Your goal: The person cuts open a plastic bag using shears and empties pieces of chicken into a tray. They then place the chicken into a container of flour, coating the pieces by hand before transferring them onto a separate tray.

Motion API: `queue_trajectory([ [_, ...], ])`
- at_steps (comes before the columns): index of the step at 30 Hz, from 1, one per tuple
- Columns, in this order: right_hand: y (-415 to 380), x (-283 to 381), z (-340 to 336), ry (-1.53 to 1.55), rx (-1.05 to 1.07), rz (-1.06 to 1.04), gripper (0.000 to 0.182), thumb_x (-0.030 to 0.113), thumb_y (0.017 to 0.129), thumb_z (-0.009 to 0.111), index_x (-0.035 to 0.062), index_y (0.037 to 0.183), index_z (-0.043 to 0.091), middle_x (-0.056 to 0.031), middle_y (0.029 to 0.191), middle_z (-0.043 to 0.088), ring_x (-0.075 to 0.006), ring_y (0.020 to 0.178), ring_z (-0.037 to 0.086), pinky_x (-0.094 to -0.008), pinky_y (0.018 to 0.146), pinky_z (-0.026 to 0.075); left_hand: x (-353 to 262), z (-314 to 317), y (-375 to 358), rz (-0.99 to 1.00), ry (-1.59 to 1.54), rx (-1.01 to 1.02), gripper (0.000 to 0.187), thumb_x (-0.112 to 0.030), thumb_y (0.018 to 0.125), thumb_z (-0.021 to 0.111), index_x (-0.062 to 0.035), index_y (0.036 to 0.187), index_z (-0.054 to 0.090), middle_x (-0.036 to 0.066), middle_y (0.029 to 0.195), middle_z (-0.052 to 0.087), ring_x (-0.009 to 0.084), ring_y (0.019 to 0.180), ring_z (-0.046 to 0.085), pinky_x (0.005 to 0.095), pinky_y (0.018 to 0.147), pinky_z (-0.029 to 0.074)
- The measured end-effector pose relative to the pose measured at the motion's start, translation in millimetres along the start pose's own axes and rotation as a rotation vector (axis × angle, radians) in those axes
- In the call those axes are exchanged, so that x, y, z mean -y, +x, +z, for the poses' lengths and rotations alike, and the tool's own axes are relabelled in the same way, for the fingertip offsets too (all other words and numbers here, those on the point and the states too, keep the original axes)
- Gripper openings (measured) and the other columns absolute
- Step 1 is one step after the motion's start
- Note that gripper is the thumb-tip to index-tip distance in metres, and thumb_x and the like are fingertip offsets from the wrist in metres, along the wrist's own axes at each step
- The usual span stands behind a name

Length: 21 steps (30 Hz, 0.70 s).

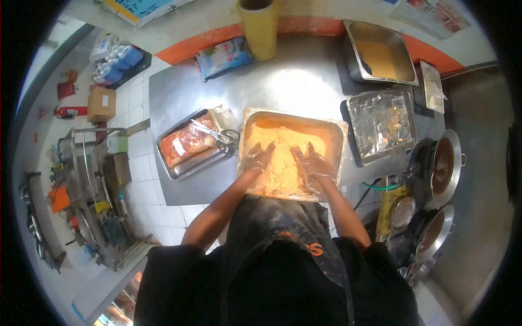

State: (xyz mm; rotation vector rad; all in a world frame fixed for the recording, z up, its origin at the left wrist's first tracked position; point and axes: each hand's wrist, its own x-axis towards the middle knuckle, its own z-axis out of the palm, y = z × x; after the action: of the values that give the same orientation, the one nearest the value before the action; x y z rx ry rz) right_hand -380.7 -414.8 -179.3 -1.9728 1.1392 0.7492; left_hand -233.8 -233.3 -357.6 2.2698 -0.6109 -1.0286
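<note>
A deep rectangular metal pan [343, 142] holds a heap of orange-yellow powder [281, 155]. Both my hands are down in it, seemingly in clear gloves. My left hand [260, 158] lies on the powder at the pan's left side, fingers spread and pointing forward. Toward the pan's right side my right hand [314, 163] touches the powder, its fingers apart. Neither hand grips an object that I can see. Left of the pan, a metal tray [175, 175] holds a bag of reddish contents [187, 142], with scissors [215, 132] lying on top.
Right of the pan stands a foil-like lined tray [382, 126]. Behind it is a deep pan with orange liquid [380, 54]. A yellow container [259, 30] and a blue packet [223, 57] stand at the back. Large round pans [446, 165] sit at the far right.
</note>
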Motion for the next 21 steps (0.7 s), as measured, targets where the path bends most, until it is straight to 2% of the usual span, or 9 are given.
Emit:
queue_trajectory([
  [3,54.8,-26.8,31.7,-0.006,0.043,-0.149,0.087,0.064,0.099,0.033,-0.0005,0.156,0.024,-0.0242,0.105,0.070,-0.0350,0.100,0.068,-0.0446,0.091,0.050,60.1,61.7,33.1,0.128,-0.578,-0.012,0.094,-0.074,0.092,0.044,-0.0009,0.149,0.040,0.020,0.144,0.053,0.0318,0.134,0.050,0.0390,0.112,0.038],
  [6,85.5,-63.6,52.6,0.100,-0.017,-0.408,0.075,0.054,0.101,0.044,0.0002,0.152,0.032,-0.0201,0.091,0.070,-0.0296,0.085,0.069,-0.0410,0.080,0.053,-65.9,-37.0,-31.2,0.143,0.334,0.039,0.090,-0.070,0.091,0.051,-0.0015,0.148,0.041,0.019,0.135,0.060,0.0315,0.124,0.058,0.0401,0.106,0.043],
  [8,79.8,-72.3,47.3,0.319,-0.088,-0.497,0.076,0.055,0.098,0.053,0.0013,0.149,0.038,-0.0203,0.082,0.071,-0.0294,0.075,0.069,-0.0401,0.070,0.055,-102.9,-66.5,-45.5,0.175,0.222,0.068,0.086,-0.065,0.092,0.055,-0.0010,0.147,0.042,0.020,0.130,0.062,0.0319,0.119,0.061,0.0403,0.102,0.046],
  [11,64.7,-76.6,33.8,-0.022,-0.329,-0.535,0.064,0.049,0.098,0.058,0.0029,0.141,0.047,-0.0138,0.078,0.070,-0.0207,0.068,0.065,-0.0349,0.065,0.053,-123.8,-87.9,-61.5,0.204,-0.105,0.051,0.078,-0.055,0.093,0.061,-0.0002,0.146,0.044,0.020,0.122,0.066,0.0323,0.110,0.065,0.0400,0.094,0.050],
  [13,65.4,-77.3,28.8,0.544,-0.501,-0.481,0.062,0.050,0.099,0.057,0.0020,0.137,0.051,-0.0142,0.081,0.070,-0.0218,0.068,0.065,-0.0363,0.065,0.054,-123.4,-89.1,-62.5,0.209,-0.318,-0.011,0.075,-0.051,0.093,0.064,0.0000,0.145,0.045,0.020,0.118,0.068,0.0322,0.106,0.066,0.0396,0.090,0.051],
  [16,85.7,-73.5,45.0,0.102,-0.571,-0.353,0.078,0.064,0.096,0.049,-0.0006,0.140,0.048,-0.0221,0.092,0.070,-0.0302,0.079,0.068,-0.0435,0.070,0.053,-91.9,-67.8,-48.2,0.020,0.001,0.014,0.073,-0.052,0.093,0.064,-0.0024,0.143,0.048,0.019,0.121,0.066,0.0294,0.111,0.064,0.0368,0.093,0.050],
  [17,91.3,-68.1,49.9,-0.113,-0.602,-0.279,0.086,0.070,0.095,0.044,-0.0018,0.142,0.046,-0.0261,0.097,0.070,-0.0344,0.084,0.069,-0.0471,0.073,0.053,-74.9,-61.4,-41.0,0.400,0.542,-0.115,0.063,-0.038,0.098,0.056,0.0001,0.146,0.042,0.020,0.127,0.063,0.0296,0.111,0.063,0.0369,0.093,0.051],
  [18,95.2,-51.8,47.4,0.138,-0.420,-0.223,0.100,0.081,0.089,0.039,-0.0030,0.144,0.044,-0.0282,0.101,0.069,-0.0363,0.091,0.069,-0.0489,0.079,0.052,-51.7,-46.6,-32.0,0.776,1.080,-0.244,0.053,-0.024,0.104,0.048,0.0025,0.148,0.036,0.021,0.132,0.060,0.0297,0.112,0.062,0.0371,0.092,0.052],
  [21,52.3,6.6,-8.0,0.243,-0.185,-0.202,0.107,0.084,0.085,0.043,-0.0034,0.146,0.040,-0.0304,0.107,0.069,-0.0362,0.101,0.068,-0.0470,0.086,0.052,125.0,97.2,119.6,0.444,0.261,-0.140,0.049,-0.016,0.104,0.038,-0.0014,0.151,0.035,0.018,0.142,0.054,0.0305,0.115,0.061,0.0383,0.091,0.052],
])
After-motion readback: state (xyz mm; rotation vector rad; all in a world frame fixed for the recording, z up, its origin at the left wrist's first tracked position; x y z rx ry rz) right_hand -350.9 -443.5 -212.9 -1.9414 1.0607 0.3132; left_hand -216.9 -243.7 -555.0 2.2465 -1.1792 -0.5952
